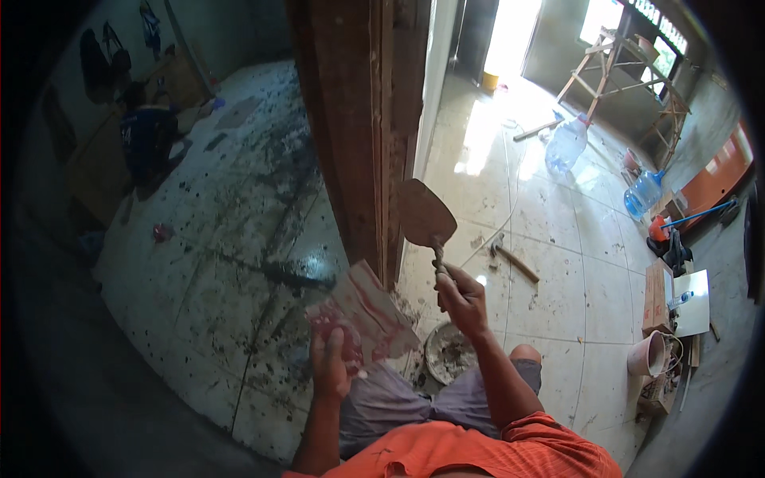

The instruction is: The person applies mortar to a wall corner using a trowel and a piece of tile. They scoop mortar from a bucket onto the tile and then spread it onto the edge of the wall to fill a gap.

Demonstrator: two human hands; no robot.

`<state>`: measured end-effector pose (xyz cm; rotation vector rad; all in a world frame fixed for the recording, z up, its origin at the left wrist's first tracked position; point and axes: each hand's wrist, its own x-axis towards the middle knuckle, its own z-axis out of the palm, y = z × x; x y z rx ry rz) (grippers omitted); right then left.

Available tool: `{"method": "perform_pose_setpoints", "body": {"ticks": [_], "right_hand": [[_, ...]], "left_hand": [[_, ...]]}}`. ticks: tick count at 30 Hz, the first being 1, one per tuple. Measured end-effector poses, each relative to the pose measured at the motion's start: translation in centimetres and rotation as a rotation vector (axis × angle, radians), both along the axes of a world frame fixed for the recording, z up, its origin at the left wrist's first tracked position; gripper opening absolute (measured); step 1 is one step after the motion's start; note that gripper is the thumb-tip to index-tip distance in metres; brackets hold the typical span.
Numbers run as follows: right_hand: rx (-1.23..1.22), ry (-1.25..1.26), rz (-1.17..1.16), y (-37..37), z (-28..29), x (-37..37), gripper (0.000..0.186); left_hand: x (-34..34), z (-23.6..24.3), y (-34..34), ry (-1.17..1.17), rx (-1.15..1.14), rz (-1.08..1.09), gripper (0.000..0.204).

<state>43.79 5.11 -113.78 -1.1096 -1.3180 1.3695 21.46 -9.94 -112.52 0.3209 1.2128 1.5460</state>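
Note:
My right hand [462, 299] is wrapped round the handle of a trowel [428, 213], whose broad blade points up and away beside the wooden door frame [351, 119]. In my left hand [331, 362] is a pale flat piece with red streaks [370, 311], tilted, with pinkish-red material at its near end under my fingers. What that piece is made of I cannot tell. Between my knees, below the trowel, stands a round pan [450, 350] with grey, mortar-like material in it, partly hidden by my right arm and leg.
On the tiles to the right lies a hammer [515, 260]. Farther off are large clear water bottles [567, 143], a wooden trestle [602, 76] and a pink bucket [647, 354] near cardboard boxes. At the left, a person [147, 131] crouches in a room with a dirt-strewn floor.

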Motion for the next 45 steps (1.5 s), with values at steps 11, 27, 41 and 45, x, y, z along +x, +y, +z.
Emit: {"method": "perform_pose_setpoints", "body": {"ticks": [11,27,41,45], "right_hand": [[-0.359,0.068,0.853,4.7,-5.9,8.5,0.037],[0.64,-0.713,0.038,-3.1,-6.2,14.1,0.037],[1.256,-0.512,-0.376,2.0,7.7,6.6,0.036],[0.73,-0.179,-0.277,1.9,10.5,0.8,0.037]], "left_hand": [[-3.6,-11.0,6.8,-0.146,0.222,-0.383,0.042],[1.0,-6.3,8.2,0.128,0.299,-0.042,0.037],[2.6,2.8,1.6,0.666,0.359,-0.301,0.023],[2.5,0.0,-1.3,0.888,0.28,-0.231,0.022]]}}
